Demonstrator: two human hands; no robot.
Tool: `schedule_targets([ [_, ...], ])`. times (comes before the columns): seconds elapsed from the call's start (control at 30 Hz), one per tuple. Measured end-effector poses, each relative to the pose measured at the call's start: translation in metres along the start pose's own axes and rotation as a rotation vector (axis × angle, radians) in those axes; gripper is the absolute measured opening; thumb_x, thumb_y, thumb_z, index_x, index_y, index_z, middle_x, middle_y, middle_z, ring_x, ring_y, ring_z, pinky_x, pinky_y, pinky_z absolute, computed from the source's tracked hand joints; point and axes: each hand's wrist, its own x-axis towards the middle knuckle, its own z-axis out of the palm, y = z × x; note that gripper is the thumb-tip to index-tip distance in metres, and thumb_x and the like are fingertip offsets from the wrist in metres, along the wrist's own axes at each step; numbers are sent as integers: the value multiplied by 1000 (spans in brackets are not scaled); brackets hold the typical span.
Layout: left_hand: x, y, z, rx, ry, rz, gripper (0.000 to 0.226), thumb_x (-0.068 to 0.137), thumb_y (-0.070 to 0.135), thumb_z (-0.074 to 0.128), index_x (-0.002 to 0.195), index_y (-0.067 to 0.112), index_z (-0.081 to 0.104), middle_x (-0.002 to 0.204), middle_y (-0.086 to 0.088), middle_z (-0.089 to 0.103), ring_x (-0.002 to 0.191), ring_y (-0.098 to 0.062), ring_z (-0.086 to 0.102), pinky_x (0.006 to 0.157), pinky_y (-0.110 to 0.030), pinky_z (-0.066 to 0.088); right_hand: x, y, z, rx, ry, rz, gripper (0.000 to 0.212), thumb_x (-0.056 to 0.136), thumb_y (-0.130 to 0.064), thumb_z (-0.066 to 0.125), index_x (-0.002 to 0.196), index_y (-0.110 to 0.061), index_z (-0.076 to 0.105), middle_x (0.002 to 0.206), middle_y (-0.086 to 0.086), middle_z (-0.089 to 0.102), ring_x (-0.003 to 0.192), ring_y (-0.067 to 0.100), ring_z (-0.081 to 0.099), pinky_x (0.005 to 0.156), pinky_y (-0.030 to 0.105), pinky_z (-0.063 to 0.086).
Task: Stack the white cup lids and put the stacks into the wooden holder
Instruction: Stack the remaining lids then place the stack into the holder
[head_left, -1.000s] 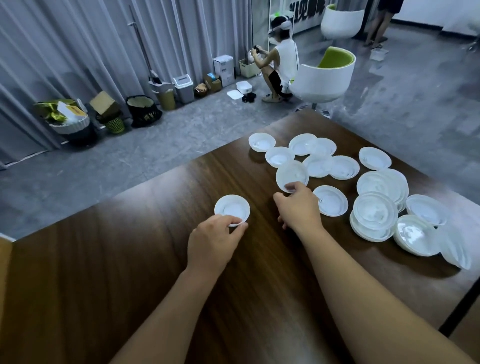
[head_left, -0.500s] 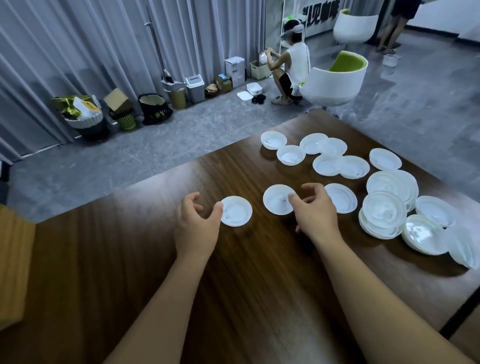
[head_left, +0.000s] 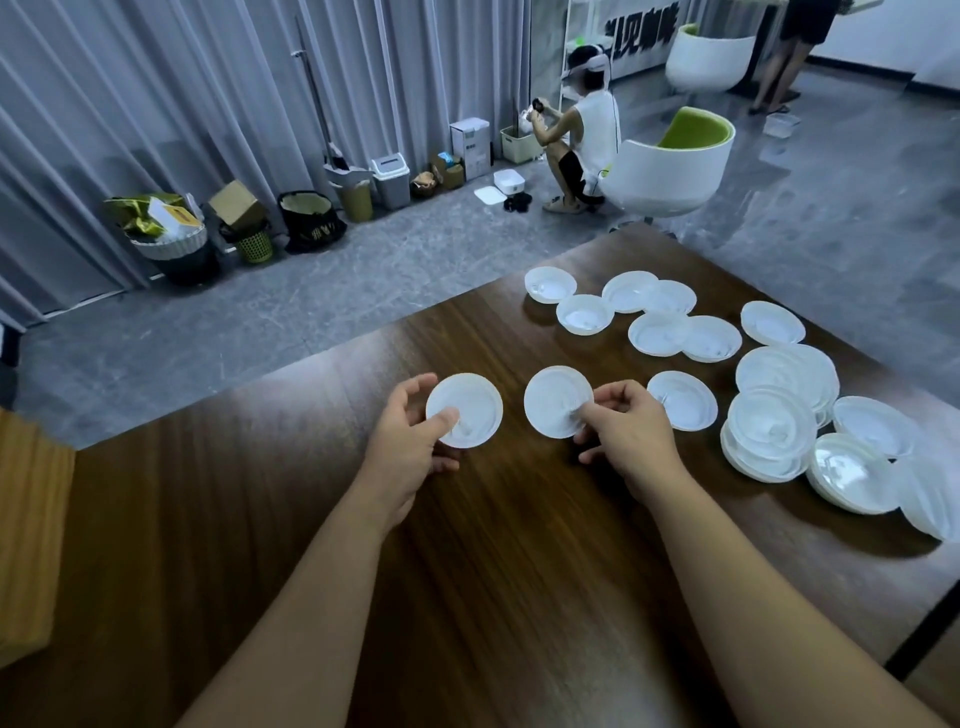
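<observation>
My left hand (head_left: 408, 447) pinches a white cup lid (head_left: 467, 405) by its lower left rim, lifted and tilted toward me above the table. My right hand (head_left: 626, 431) pinches a second white lid (head_left: 553, 397) by its right rim, also raised. The two lids hang side by side, a small gap between them. Several more white lids (head_left: 660, 332) lie loose on the far right of the dark wooden table (head_left: 493, 597), some in low stacks (head_left: 769, 431). A light wooden holder (head_left: 28, 530) shows at the left edge, cut off by the frame.
The table's far edge runs diagonally just beyond the lids, and its right corner is close to the stacks. On the floor behind, a person crouches by a white-and-green chair (head_left: 670, 166), with bins and boxes (head_left: 389, 179) along the grey curtain.
Both hands picked a lid off the table: the left one took the lid it was touching, the right one dragged a lid toward me and lifted it. The lids now face me.
</observation>
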Motion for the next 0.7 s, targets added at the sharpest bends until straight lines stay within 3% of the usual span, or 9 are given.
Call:
schedule_targets([
  [0.07, -6, 0, 9, -102, -44, 35, 38, 106, 16, 67, 113, 53, 67, 115, 10, 76, 88, -26, 79, 63, -33, 63, -4, 1, 0, 45, -62, -13, 30, 97, -6, 76, 119, -26, 68, 98, 9, 76, 70, 20, 79, 59, 33, 65],
  [0.13, -10, 0, 21, -116, -28, 43, 34, 105, 14, 68, 107, 48, 66, 118, 3, 75, 95, -31, 79, 62, -37, 65, -6, 4, 1, 73, -129, -27, 35, 99, -4, 74, 127, -27, 73, 98, 10, 77, 75, 23, 81, 62, 35, 66],
  [0.27, -9, -6, 39, 66, 104, 72, 16, 101, 27, 75, 102, 30, 59, 114, -4, 73, 100, -27, 76, 62, -39, 66, -12, 10, 4, 138, -244, -10, 29, 103, -10, 71, 129, -22, 78, 95, 8, 82, 82, 27, 82, 67, 36, 67],
  [0.4, -7, -5, 48, 188, 132, 40, 19, 102, 39, 71, 98, 23, 61, 102, -3, 76, 82, -19, 80, 58, -32, 63, -15, 10, 3, 206, -268, 17, 25, 104, -11, 71, 127, -20, 77, 96, 9, 83, 83, 27, 82, 66, 34, 67],
  [0.5, -8, -3, 52, 389, 135, 33, 28, 100, 49, 66, 91, 23, 63, 88, 0, 73, 74, -15, 73, 51, -20, 54, -16, 9, -4, 342, -286, 67, 24, 102, -8, 72, 123, -17, 77, 103, 15, 82, 85, 27, 82, 64, 31, 66],
  [0.7, -9, -3, 59, 648, 86, 90, 35, 97, 53, 66, 80, 23, 61, 75, 6, 64, 71, -13, 60, 59, -25, 40, -22, 12, -11, 371, -324, 56, 27, 101, -6, 74, 127, -15, 75, 110, 18, 80, 92, 28, 82, 73, 32, 67],
])
